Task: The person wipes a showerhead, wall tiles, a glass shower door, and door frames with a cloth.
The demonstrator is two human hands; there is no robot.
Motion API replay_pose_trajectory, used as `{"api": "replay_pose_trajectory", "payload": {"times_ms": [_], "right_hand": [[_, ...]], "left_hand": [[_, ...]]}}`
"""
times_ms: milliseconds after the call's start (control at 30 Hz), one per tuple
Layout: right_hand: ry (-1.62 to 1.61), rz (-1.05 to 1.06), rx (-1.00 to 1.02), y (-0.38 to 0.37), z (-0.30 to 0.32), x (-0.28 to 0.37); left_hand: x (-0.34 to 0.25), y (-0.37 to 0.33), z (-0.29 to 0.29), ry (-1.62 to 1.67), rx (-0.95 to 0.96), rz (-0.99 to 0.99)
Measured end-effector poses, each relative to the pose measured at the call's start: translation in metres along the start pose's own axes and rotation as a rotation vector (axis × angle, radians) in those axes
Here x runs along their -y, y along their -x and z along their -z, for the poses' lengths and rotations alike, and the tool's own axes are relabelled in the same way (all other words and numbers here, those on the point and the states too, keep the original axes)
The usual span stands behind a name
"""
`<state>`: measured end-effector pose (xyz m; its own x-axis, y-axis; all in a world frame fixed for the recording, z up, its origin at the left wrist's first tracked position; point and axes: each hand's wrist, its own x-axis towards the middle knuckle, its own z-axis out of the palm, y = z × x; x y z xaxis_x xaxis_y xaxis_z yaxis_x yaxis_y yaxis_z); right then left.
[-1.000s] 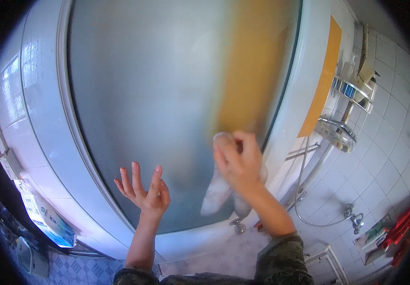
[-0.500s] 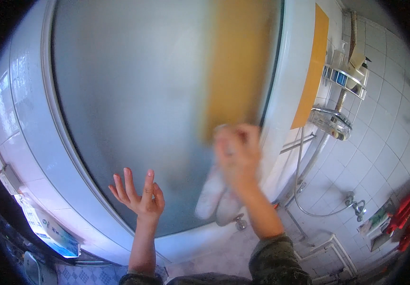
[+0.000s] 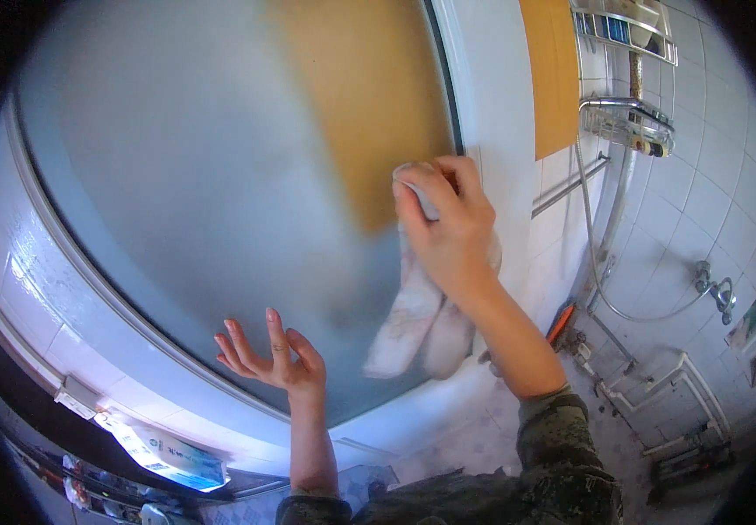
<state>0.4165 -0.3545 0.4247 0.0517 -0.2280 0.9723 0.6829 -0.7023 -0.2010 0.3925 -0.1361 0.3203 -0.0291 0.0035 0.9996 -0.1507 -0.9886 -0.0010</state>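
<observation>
Head view: bare R hand (image 3: 450, 229) closed, gripping white, faintly stained fabric cloth (image 3: 407, 328). Bunched upper end sits betw. thumb & fingers; two loose lengths hang below the fist, in front of lower RH part of grey frosted-glass pane (image 3: 211, 166) w/ white frame (image 3: 502, 114). Cloth-to-pane contact: cannot tell. Bare L hand (image 3: 283, 363) open, fingers spread, L of cloth & apart from it.
</observation>
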Motion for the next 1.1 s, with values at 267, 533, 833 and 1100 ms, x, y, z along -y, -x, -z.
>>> {"api": "replay_pose_trajectory", "payload": {"times_ms": [267,533,833,1100], "right_hand": [[0.027,0.111,0.136,0.010,0.004,0.000],[0.032,0.180,0.077,0.030,0.004,-0.002],[0.158,0.346,-0.193,-0.151,-0.034,0.013],[-0.124,0.215,0.464,-0.060,-0.045,0.050]], "left_hand": [[0.005,-0.002,0.002,-0.002,0.007,-0.010],[0.003,-0.003,0.000,0.012,-0.005,-0.023],[-0.003,-0.001,0.007,0.028,0.058,0.015],[0.005,-0.001,0.008,0.023,0.002,0.073]]}}
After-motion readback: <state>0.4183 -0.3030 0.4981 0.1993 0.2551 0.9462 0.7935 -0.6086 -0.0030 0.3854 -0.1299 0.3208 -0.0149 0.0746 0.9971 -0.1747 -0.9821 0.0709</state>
